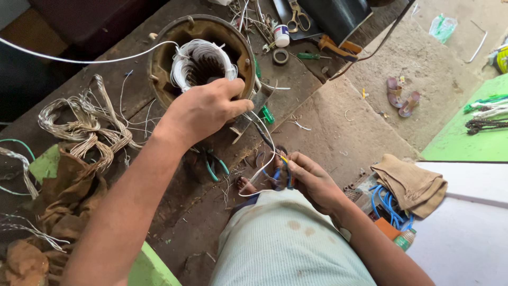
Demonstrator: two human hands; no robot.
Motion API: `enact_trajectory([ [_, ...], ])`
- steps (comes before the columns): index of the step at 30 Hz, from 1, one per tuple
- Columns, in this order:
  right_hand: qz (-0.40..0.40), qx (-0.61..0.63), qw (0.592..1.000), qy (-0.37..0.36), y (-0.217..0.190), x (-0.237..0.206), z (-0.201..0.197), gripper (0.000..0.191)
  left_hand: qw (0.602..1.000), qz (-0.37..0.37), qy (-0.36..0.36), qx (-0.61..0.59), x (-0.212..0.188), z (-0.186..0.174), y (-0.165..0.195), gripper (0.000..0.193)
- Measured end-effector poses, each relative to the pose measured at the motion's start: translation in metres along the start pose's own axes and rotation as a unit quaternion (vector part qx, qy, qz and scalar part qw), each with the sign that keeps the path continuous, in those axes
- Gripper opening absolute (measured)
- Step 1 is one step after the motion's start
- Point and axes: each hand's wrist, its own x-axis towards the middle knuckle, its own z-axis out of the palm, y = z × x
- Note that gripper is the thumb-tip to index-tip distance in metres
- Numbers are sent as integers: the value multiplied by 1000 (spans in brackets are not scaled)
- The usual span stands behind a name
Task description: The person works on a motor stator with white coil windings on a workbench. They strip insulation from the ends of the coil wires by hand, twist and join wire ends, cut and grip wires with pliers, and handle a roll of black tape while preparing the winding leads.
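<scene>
A round metal motor housing lies on the dirty wooden bench, with a ring of white-wrapped winding inside it. My left hand rests on the housing's near rim, fingers curled over the edge. Thin white and dark lead wires run from the housing down to my right hand, which pinches a bundle of blue, white and yellow wire ends above my lap.
Loose coils of pale old wire lie left on the bench, above brown rags. Green-handled pliers, scissors, a tape roll and a screwdriver lie about. A folded cloth and blue wires sit right.
</scene>
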Motion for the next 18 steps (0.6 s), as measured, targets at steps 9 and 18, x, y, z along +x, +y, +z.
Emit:
enact_trajectory([
  [9, -50, 206, 968, -135, 7, 3, 11, 42, 1000, 7, 22, 3, -11, 1, 18, 11],
  [18, -43, 144, 988, -48, 10, 13, 14, 43, 998, -14, 54, 16, -14, 11, 31, 20],
])
